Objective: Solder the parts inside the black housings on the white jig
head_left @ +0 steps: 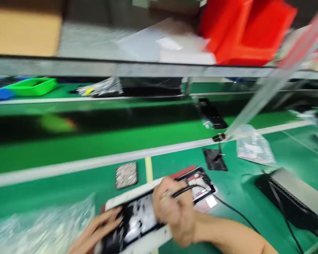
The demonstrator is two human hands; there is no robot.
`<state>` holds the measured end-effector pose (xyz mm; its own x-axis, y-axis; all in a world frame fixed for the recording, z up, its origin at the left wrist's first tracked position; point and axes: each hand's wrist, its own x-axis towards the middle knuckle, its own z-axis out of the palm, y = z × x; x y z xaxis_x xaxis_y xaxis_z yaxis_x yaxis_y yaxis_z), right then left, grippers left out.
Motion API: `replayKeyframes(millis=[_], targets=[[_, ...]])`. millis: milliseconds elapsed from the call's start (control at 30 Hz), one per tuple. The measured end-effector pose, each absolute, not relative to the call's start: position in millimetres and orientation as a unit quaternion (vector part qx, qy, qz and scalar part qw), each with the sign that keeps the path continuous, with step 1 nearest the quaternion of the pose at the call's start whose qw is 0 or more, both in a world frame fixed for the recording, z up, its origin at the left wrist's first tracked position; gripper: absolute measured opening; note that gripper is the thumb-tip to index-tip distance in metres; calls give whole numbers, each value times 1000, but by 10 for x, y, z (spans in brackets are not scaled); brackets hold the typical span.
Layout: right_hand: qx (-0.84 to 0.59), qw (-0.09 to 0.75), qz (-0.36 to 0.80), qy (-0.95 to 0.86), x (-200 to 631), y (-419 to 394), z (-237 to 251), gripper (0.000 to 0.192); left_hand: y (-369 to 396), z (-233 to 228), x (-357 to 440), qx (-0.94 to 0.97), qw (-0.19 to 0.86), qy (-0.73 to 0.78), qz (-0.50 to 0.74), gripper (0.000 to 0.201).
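Blurred frame. Right hand (172, 208) clamped on a corded black tool (184, 190), tip over the opened device (159, 211) at 6 o'clock on the green bench (69, 190). Left hand (95, 231) flat, fingers spread, pressing the device's 8 o'clock edge.

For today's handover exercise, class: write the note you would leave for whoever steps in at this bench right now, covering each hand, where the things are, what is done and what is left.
Left hand: flat on the near end of the black device, steadying it in its white tray.
Right hand: closed on a corded pen-like tool, tip over the device's far end.
The tray lies on the green mat; a plastic bag lies further right.
Done: device seated in the tray.
Left: blur hides how far the tool work has got; check the far end.
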<state>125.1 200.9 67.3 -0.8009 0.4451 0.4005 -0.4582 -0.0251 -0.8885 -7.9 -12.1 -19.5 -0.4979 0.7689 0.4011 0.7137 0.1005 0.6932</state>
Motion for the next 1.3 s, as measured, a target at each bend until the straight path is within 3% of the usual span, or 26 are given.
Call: replayKeyframes(millis=[167,533,900,1300], targets=[[3,291,763,-578,1279,2062,808,39,-323,-370,91,507,2,678,532,60],[15,323,756,-570,1253,2063,900,30,-180,-382,29,537,-14,623,569,54],[20,301,758,-579,1278,2024,932,52,-155,-330,34,543,-22,618,568,46],[13,294,767,-570,1208,2052,941,51,-188,-291,42,544,-22,635,548,44]])
